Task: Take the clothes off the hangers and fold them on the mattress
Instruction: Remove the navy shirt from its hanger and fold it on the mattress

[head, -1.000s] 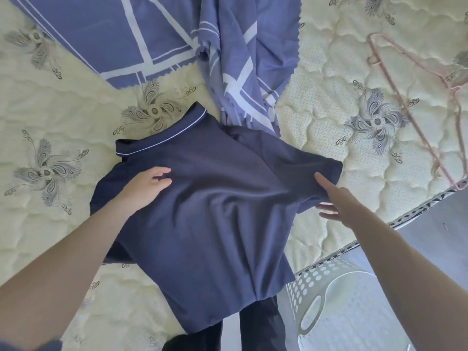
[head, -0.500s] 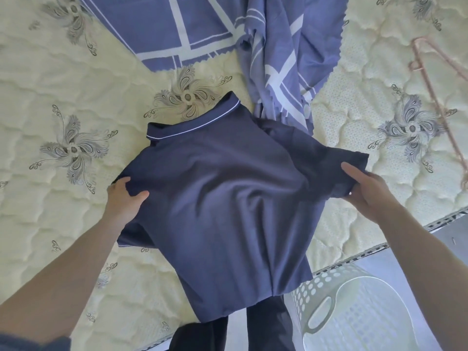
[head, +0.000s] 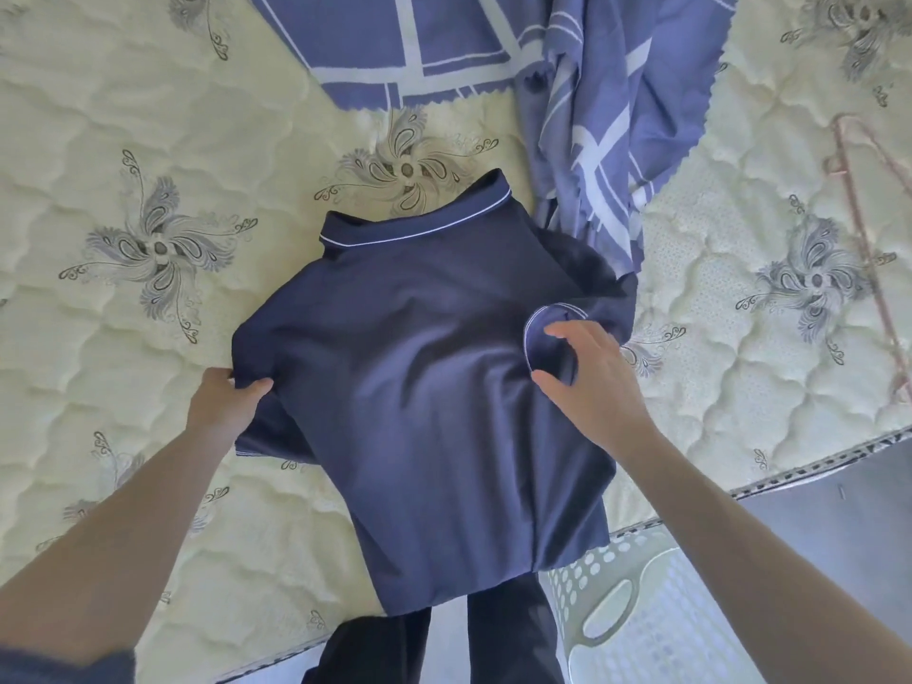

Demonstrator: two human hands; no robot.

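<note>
On our mattress (head: 148, 436), the navy polo shirt (head: 434, 387) lies at the front edge, hem overhanging. It is off the pink hanger (head: 868, 269) by the right edge, and folding has barely begun. Our left hand (head: 222, 407) pinches the left sleeve; our right hand (head: 587, 382) curls its fingers (head: 562, 333) round the right sleeve, turned inward.
</note>
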